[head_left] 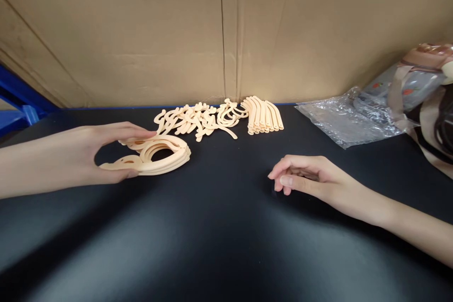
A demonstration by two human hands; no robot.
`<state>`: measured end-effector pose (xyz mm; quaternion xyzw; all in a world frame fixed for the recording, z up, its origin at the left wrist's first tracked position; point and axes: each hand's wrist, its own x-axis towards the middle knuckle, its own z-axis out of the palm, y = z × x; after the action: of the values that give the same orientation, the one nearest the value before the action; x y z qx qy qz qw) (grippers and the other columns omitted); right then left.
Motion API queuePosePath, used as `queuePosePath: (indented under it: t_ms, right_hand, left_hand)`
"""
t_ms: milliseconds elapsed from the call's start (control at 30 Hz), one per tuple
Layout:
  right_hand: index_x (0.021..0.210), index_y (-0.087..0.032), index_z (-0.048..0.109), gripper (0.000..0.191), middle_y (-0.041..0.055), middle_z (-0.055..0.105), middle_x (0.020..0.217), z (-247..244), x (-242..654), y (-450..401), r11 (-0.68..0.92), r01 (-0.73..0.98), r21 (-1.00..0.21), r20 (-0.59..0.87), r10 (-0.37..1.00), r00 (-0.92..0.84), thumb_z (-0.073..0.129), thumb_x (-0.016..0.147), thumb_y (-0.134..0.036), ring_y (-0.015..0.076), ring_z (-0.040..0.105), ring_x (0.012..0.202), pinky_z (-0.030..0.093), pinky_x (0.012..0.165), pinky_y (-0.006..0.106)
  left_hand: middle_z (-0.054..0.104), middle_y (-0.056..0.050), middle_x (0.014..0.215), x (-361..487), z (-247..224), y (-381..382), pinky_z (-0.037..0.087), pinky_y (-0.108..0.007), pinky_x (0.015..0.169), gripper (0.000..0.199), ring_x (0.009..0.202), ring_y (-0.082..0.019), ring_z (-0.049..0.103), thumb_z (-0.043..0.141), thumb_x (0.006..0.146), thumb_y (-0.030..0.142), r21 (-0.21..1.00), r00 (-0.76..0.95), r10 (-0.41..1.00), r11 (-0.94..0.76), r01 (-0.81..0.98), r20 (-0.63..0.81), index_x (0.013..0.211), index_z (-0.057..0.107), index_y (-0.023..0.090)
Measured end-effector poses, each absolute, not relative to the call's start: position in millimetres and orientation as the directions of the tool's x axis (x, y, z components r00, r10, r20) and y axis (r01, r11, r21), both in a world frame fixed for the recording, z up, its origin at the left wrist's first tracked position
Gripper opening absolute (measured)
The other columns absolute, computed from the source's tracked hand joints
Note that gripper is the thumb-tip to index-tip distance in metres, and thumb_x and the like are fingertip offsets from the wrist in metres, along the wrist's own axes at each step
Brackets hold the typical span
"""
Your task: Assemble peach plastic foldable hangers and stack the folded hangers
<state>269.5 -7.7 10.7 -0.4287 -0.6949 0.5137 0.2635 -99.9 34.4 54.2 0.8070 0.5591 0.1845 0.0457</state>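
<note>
My left hand [95, 153] grips a stack of cream-coloured ring-shaped pieces [170, 158] at the left of the black table, thumb at the near side and fingers at the far side. The stack's left part shows between thumb and fingers. Over the table to the right, my right hand [307, 179] has its fingers curled and the thumb near them; whether something small is between them cannot be made out. Behind lie a jumbled heap of curved cream pieces [198, 120] and, beside it, a neat row of bent strips [264, 115].
The black table [212, 226] ends at a cardboard wall [148, 33]. At the back right lies a clear plastic bag [347, 118], next to a grey printed bag with straps [399, 85]. A blue metal frame [21, 118] stands at the left edge.
</note>
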Motion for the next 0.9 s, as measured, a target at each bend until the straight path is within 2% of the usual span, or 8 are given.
queuePosePath:
  t_ms: [100,267,433,667,900]
  right_hand:
    - [0.098,-0.023,0.069,0.018,-0.0004,0.069,0.086,11.4,269.5,-8.1,0.114,0.333,-0.936,-0.071,0.866,-0.496,0.060,0.093,-0.038,0.0122,0.064,0.077,0.052,0.075,0.026]
    - [0.098,-0.024,0.069,0.018,-0.0006,0.069,0.086,12.7,268.2,-8.6,0.117,0.341,-0.933,-0.075,0.863,-0.500,0.059,0.093,-0.038,0.0122,0.064,0.077,0.052,0.075,0.026]
    - [0.099,-0.023,0.069,0.019,0.0004,0.069,0.086,12.5,268.1,-8.5,0.114,0.346,-0.931,-0.080,0.862,-0.501,0.060,0.093,-0.039,0.0126,0.064,0.077,0.052,0.075,0.026]
    - [0.098,-0.025,0.069,0.017,-0.0017,0.069,0.086,13.0,269.2,-8.5,0.101,0.353,-0.930,-0.102,0.852,-0.513,0.060,0.093,-0.038,0.0101,0.062,0.078,0.050,0.075,0.022]
    - [0.100,-0.025,0.068,0.012,-0.0027,0.069,0.088,11.5,270.1,-9.2,0.118,0.352,-0.928,-0.095,0.841,-0.532,0.058,0.095,-0.029,0.0094,0.062,0.079,0.049,0.076,0.020]
  left_hand:
    - [0.070,0.003,0.107,-107.0,57.7,38.2,0.042,-0.030,0.086,0.058,0.093,-0.021,0.064,0.054,0.080,0.068,0.211,0.375,0.922,-0.386,0.898,0.092,0.116,0.063,0.024]
    - [0.070,0.003,0.111,-116.6,60.0,42.7,0.044,-0.032,0.087,0.055,0.096,-0.023,0.064,0.057,0.081,0.061,0.164,0.378,0.924,-0.381,0.910,0.049,0.121,0.061,0.023]
    - [0.067,0.002,0.120,-119.8,57.6,42.6,0.044,-0.030,0.090,0.056,0.101,-0.022,0.064,0.052,0.080,0.046,0.150,0.397,0.918,-0.392,0.908,-0.002,0.131,0.053,0.022]
    - [0.065,0.002,0.123,-119.4,60.1,44.0,0.043,-0.029,0.092,0.065,0.106,-0.022,0.063,0.050,0.073,0.047,0.135,0.360,0.930,-0.348,0.928,-0.075,0.134,0.050,0.025]
    - [0.065,0.003,0.120,-115.5,63.4,40.6,0.041,-0.027,0.095,0.061,0.104,-0.019,0.063,0.048,0.078,0.051,0.140,0.386,0.922,-0.380,0.914,-0.022,0.131,0.052,0.022]
